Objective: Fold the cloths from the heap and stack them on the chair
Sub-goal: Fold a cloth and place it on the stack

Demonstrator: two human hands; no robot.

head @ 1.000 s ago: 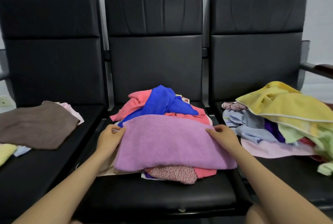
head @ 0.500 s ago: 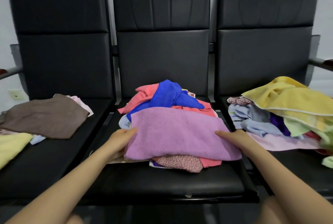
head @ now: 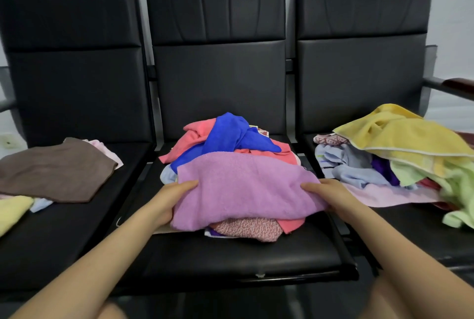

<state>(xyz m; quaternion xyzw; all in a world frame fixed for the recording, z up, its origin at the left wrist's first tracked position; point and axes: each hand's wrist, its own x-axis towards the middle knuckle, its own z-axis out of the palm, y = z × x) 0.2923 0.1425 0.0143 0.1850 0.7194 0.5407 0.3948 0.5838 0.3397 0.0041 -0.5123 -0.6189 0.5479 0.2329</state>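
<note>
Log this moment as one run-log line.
left hand: holds purple towel | right hand: holds it | middle chair | fold: unfinished

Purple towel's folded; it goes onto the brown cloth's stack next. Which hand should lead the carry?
Left, probably. The left hand grips the purple towel's left edge, the side nearer the brown cloth. The right hand holds the far edge and would trail.
</note>
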